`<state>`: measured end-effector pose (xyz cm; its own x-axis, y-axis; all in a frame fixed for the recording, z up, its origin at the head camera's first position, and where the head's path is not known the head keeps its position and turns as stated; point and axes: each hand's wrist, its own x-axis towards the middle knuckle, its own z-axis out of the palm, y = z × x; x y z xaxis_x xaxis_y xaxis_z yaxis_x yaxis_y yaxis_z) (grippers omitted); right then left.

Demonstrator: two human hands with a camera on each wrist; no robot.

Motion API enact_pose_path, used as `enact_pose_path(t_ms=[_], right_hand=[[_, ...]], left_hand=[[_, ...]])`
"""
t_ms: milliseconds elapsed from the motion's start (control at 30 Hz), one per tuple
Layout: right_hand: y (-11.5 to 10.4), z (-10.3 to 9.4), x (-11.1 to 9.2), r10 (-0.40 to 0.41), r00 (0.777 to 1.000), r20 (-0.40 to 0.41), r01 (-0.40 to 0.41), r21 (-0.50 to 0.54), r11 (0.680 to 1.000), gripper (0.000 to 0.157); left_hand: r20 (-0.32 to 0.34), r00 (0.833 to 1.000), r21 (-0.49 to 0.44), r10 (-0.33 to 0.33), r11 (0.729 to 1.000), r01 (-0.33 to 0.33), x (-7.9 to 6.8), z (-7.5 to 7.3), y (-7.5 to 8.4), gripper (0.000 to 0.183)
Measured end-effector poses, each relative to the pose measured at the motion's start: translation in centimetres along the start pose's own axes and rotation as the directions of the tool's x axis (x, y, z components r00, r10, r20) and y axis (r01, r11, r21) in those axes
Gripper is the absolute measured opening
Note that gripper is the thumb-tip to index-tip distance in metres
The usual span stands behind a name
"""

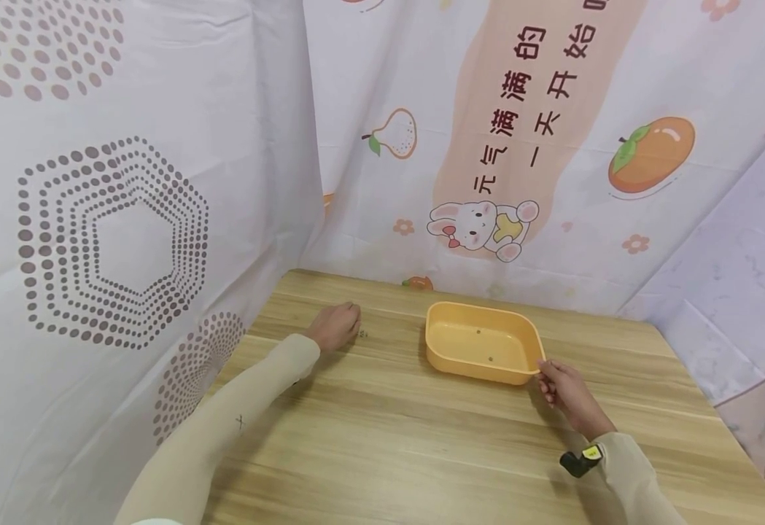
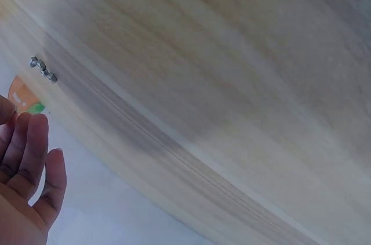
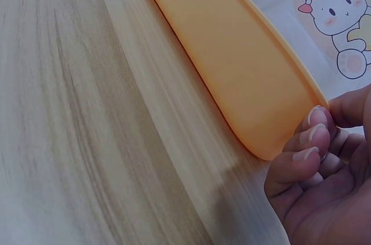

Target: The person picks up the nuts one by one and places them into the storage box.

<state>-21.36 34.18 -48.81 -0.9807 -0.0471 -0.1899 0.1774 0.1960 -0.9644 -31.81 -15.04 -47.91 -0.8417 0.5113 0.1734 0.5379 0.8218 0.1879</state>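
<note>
The right hand (image 1: 567,394) pinches a yellow tray (image 1: 477,369). Whether the left hand (image 1: 336,327), near metal nuts (image 2: 42,68), pinches anything is unclear.

Plain yellow-orange tray (image 1: 474,367) at 4 o'clock; streaked tan wood grain on tabletop (image 1: 382,445) at 6; brown-dotted hexagon (image 1: 60,240) on white curtain (image 1: 136,248) at 9; orange fruit (image 1: 653,157) on white backdrop (image 1: 579,240) at 2; in left wrist view, metal pieces (image 2: 43,70), seemingly silver-grey, near 10.

A wooden table (image 1: 382,452) bears a yellow tray (image 1: 474,369) and small metal nuts (image 2: 43,71).
</note>
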Motion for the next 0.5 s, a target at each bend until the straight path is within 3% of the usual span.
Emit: enact_pose_path(t_ms=[233, 500], right_hand=[[-0.04, 0.05, 0.01, -0.005, 1.0, 0.002, 0.005, -0.003, 1.0, 0.036], [0.08, -0.08, 0.08, -0.005, 1.0, 0.01, 0.005, 0.001, 1.0, 0.036]], left_hand=[[-0.055, 0.998, 0.028, 0.032, 0.999, -0.03, 0.39, -0.03, -0.1, 0.019], [-0.072, 0.996, 0.021, 0.057, 0.998, -0.055, 0.6, 0.19, -0.27, 0.02]])
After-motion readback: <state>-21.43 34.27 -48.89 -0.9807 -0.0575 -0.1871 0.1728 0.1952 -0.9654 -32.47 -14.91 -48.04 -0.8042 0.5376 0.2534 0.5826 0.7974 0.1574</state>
